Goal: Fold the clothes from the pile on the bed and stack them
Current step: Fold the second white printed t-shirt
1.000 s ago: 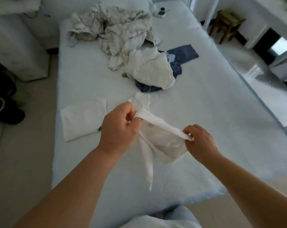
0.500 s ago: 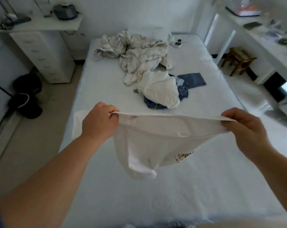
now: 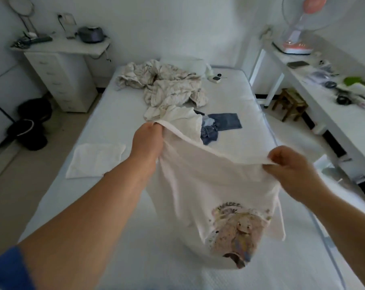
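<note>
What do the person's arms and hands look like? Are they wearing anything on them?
Both arms are bare from wrist up. The left hand and right hand wear no gloves, and no rings or watch show. Only a bit of blue sleeve shows at the top of the left arm. The right arm shows no sleeve in this view.

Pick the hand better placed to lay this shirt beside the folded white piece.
Left, probably. The left hand grips the white T-shirt on the side of the folded white garment, which lies on the bed. The right hand pinches the far edge.
</note>
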A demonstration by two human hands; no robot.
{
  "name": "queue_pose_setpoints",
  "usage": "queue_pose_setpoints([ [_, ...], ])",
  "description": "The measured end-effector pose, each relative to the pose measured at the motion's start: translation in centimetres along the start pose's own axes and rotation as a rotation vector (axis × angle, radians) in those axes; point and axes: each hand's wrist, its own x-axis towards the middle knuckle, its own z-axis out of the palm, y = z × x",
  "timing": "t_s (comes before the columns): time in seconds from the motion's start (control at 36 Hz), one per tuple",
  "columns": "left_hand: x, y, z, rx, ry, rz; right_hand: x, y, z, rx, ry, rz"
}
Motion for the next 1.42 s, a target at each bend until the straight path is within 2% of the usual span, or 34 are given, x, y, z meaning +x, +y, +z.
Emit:
queue_pose_setpoints([
  [0.14, -3.5, 0.5, 2.4, 0.309, -0.156, 0.311, -0.8, 1.7, 5.2, -0.176, -0.384, 0.070],
  [0.22, -4.5, 0.5, 2.9, 0.430, -0.229, 0.405, -1.3, 2.2, 9.2, -0.264, -0.464, 0.076],
  [0.31, -4.8, -0.1, 2.2, 0.464, -0.268, 0.431, -2.0, 2.7, 12.5, -0.342, -0.438, 0.027],
  [0.44, -4.7, -0.7, 0.2, 0.435, -0.237, 0.468, -2.4, 2.1, 15.2, -0.236, -0.403, -0.046],
  [0.58, -2.8, -1.4, -2.8, 0.566, -0.192, 0.514, -2.4, 1.3, 14.3, 0.041, -0.382, 0.001],
  [0.69, 0.7, -4.4, -6.5, 0.748, -0.162, 0.352, -2.0, 0.1, 11.7, 0.336, -0.179, 0.107],
  [0.75, 1.4, -6.7, -7.7, 0.842, -0.198, 0.288, -1.6, -1.3, 10.6, 0.339, -0.131, 0.073],
  [0.83, 1.4, -9.6, -8.6, 0.911, -0.277, 0.281, -1.1, -3.7, 9.1, 0.333, -0.078, -0.006],
  [0.89, 1.4, -10.9, -9.0, 0.837, -0.318, 0.234, -0.6, -4.8, 8.1, 0.376, -0.037, -0.034],
  [1.0, 1.9, -10.8, -9.7, 0.374, -0.364, 0.052, 0.9, -5.6, 6.0, 0.477, -0.032, -0.008],
  [1.08, 2.4, -8.2, -9.9, 0.166, -0.473, -0.009, 1.8, -4.7, 4.5, 0.462, -0.064, 0.002],
  [1.19, 3.1, -5.3, -10.3, 0.099, -0.646, -0.022, 2.3, -4.2, 2.8, 0.463, -0.095, 0.031],
  [1.33, 4.0, -3.9, -10.8, 0.083, -0.971, -0.098, 2.0, -4.6, 1.6, 0.518, -0.151, 0.077],
  [1.42, 4.5, -3.7, -11.0, -0.045, -1.103, -0.174, 1.8, -4.7, 1.0, 0.550, -0.183, 0.094],
])
